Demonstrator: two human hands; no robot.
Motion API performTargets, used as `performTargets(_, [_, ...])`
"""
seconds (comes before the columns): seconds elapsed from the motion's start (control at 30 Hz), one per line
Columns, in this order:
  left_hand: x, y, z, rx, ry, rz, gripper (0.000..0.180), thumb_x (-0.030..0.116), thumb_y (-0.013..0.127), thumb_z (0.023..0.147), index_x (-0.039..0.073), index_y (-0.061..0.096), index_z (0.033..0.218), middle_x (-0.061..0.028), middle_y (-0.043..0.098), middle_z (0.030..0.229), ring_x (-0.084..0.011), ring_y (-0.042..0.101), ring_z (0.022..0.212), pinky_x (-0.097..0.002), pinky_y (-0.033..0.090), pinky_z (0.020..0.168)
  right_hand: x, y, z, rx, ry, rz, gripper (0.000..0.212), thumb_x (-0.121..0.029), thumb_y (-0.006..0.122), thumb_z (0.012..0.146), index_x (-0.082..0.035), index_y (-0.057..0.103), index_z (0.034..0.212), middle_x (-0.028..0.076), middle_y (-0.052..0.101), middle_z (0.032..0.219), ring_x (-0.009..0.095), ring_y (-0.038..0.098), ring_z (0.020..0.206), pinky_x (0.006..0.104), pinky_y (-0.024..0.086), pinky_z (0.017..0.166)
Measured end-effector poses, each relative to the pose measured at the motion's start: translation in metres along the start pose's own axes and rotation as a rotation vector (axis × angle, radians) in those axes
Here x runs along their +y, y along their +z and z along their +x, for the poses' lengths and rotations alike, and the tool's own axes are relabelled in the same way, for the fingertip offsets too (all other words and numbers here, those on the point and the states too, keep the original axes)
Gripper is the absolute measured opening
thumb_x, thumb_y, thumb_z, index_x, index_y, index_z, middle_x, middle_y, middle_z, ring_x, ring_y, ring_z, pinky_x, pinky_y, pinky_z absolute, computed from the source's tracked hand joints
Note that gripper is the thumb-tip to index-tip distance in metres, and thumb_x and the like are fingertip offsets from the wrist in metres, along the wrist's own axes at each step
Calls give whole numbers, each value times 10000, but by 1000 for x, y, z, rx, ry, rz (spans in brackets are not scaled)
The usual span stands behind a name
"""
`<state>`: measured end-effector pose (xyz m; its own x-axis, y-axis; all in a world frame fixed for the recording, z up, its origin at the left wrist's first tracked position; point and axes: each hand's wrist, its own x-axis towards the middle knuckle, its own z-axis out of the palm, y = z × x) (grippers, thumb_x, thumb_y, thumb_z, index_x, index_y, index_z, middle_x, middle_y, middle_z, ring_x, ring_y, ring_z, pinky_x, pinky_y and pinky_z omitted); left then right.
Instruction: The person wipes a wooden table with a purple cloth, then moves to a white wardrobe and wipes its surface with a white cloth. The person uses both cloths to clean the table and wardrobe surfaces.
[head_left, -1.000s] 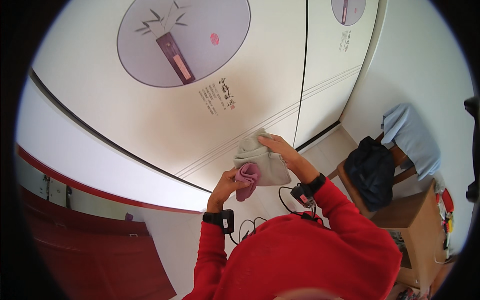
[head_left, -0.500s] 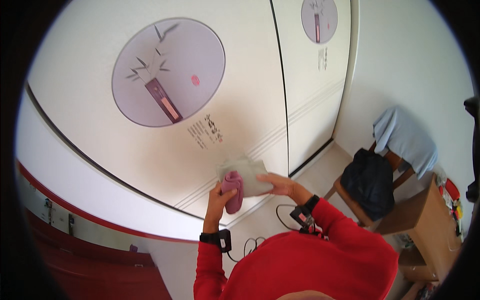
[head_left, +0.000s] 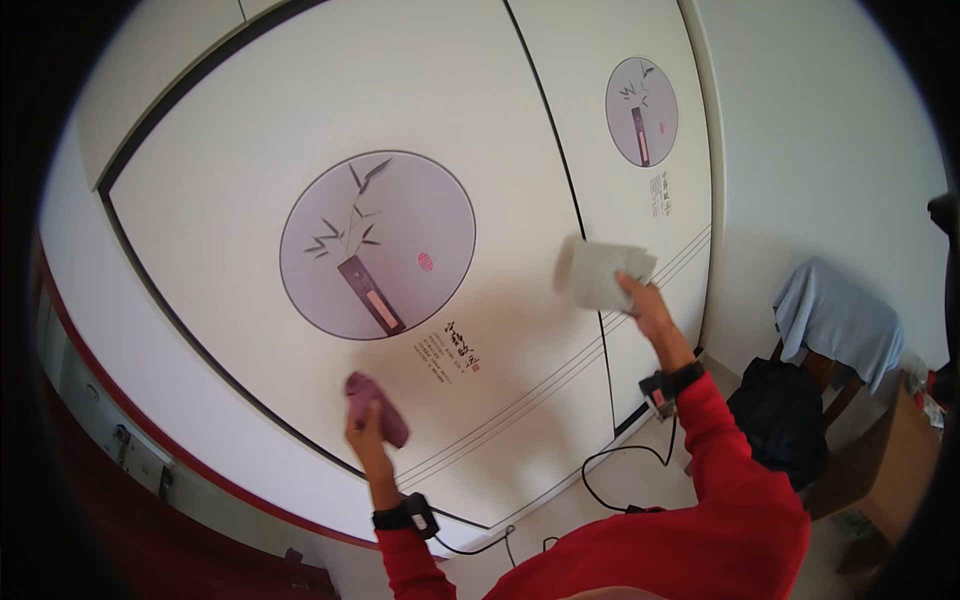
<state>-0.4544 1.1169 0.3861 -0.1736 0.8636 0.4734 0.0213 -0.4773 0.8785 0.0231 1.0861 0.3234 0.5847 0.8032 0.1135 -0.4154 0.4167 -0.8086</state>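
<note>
In my left hand (head_left: 366,440) is a rolled purple cloth (head_left: 390,414), held upright and tilted, with my thumb across it. My right hand (head_left: 648,308) pinches the edge of a flat, pale grey-green folded piece (head_left: 600,276); whether it is cloth or paper I cannot tell. Both hands are raised and well apart in front of a cream sliding-door wardrobe (head_left: 530,190). The right one is beside the dark seam between the two doors, the left one below the larger round bamboo picture (head_left: 440,210). Neither hand clearly touches the doors.
Cables run from the black wrist devices (head_left: 418,515) toward my body. At the right stands a chair bearing a light blue cloth (head_left: 840,318) and a black garment (head_left: 775,425), with a wooden cabinet (head_left: 880,445) nearby. A dark red surface (head_left: 190,550) lies at lower left.
My hands have moved apart and up: the left one leftward with the purple roll, the right one rightward with the grey-green piece. The view has tilted up toward the wardrobe.
</note>
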Motion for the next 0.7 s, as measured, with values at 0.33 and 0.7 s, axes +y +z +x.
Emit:
performTargets(0.33, [-30,-57,55,305,126,329,303,218,595,900,-4,539,1099,-80,601,1002,-161,564,863,-300,465,763,-84,44,84,50,-423,-233,441,-269,585,900,3,527,1242,77,607,1106,181,587,996,318,479,846])
performTargets(0.7, [-53,-66,70,245,313,506,309,113,526,910,-16,489,1188,-143,579,1148,-239,567,1035,-337,429,916,-185,172,147,64,-1564,-861,503,51,507,764,-45,520,1257,219,418,1384,401,404,1257,384,362,1032])
